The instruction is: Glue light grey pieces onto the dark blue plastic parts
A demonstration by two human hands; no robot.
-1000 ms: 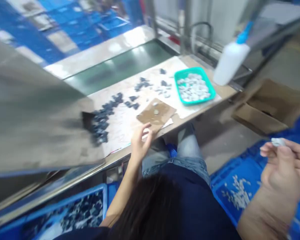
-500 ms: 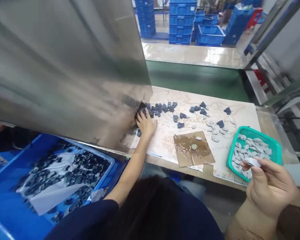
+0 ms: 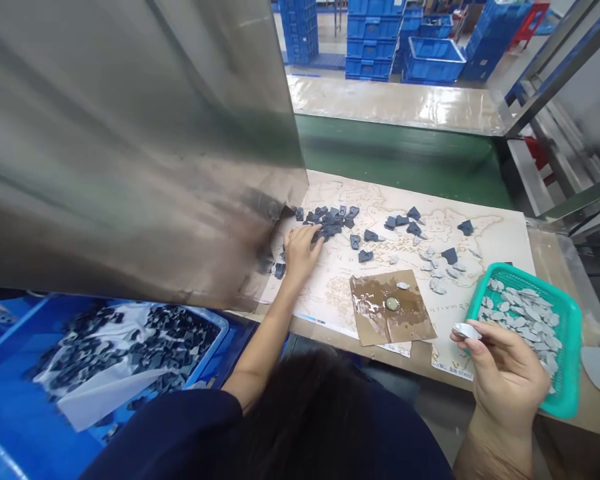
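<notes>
My left hand [image 3: 301, 253] rests on the printed sheet with its fingers spread, fingertips touching a pile of dark pieces [image 3: 333, 223] beside the metal panel. It grips nothing that I can see. Between thumb and fingers of my right hand [image 3: 505, 363] is a small pale leaf-shaped piece [image 3: 467, 331], held just left of a green basket [image 3: 573, 333] of similar pale pieces [image 3: 525, 313]. A brown cardboard square [image 3: 370, 313] lies between the hands, bearing a wet, shiny film, a round blob [image 3: 392, 304] and one pale piece [image 3: 403, 286].
The large metal panel [image 3: 180, 147] covers the upper left. Below it stands a blue bin [image 3: 15, 353] of dark pieces and white sheets. More dark and pale pieces are scattered over the printed sheet [image 3: 330, 293]. Behind are a green belt [image 3: 405, 150] and stacked blue crates [image 3: 373, 40].
My left hand has moved right, away from the panel's edge, and the dark pieces beside it are bunched further right. My right hand has shifted left from over the basket, still holding the pale piece.
</notes>
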